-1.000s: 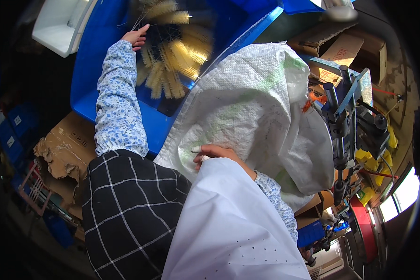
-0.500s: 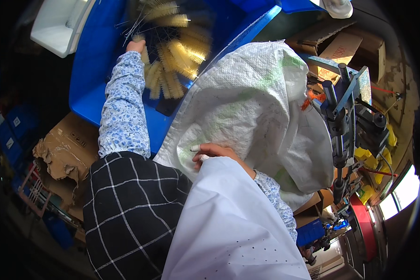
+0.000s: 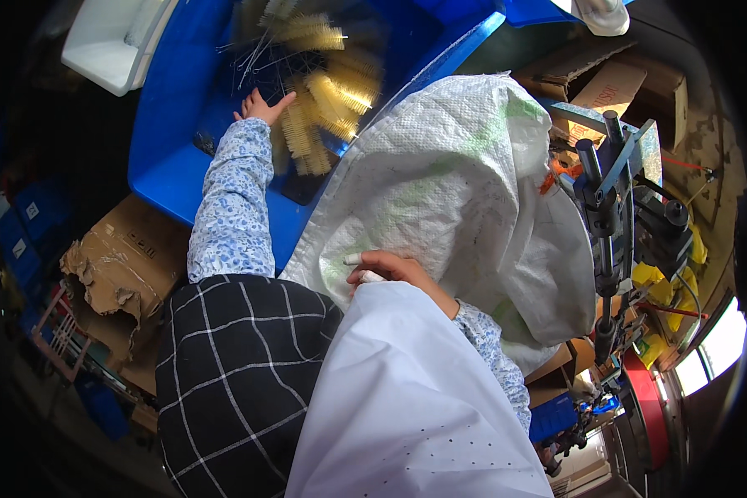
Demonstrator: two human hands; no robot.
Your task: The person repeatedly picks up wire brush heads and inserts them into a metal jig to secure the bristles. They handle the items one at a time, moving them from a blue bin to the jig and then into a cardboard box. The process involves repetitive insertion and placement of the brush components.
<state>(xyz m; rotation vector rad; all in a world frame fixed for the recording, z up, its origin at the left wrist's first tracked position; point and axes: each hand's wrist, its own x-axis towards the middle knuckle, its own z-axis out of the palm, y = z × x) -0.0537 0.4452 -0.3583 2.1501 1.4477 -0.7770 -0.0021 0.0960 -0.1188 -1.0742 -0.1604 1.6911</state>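
Observation:
My left hand [image 3: 261, 109] reaches into a blue plastic bin [image 3: 159, 158], open, its fingers spread and nothing held. Just beyond its fingertips lie several yellow-bristled brushes [image 3: 330, 108] with thin twisted-wire stems [image 3: 257, 60]. Some of the brushes are blurred. My right hand [image 3: 400, 270] rests at the near edge of a white woven sack [image 3: 423, 158], palm side partly hidden. Its index finger is stretched out, apart from the thumb, and white wrapping covers the fingertips. No object shows in it.
A torn cardboard box [image 3: 129, 257] stands left of the bin, and a white tray [image 3: 112, 50] sits beyond it. On the right is a black metal machine [image 3: 607, 199] with upright rods. More cardboard [image 3: 610, 91] lies behind the sack.
My left hand has drawn back a little toward me and its fingers have spread, letting go of a brush. Some brushes beside it have shifted. My right hand stays almost still.

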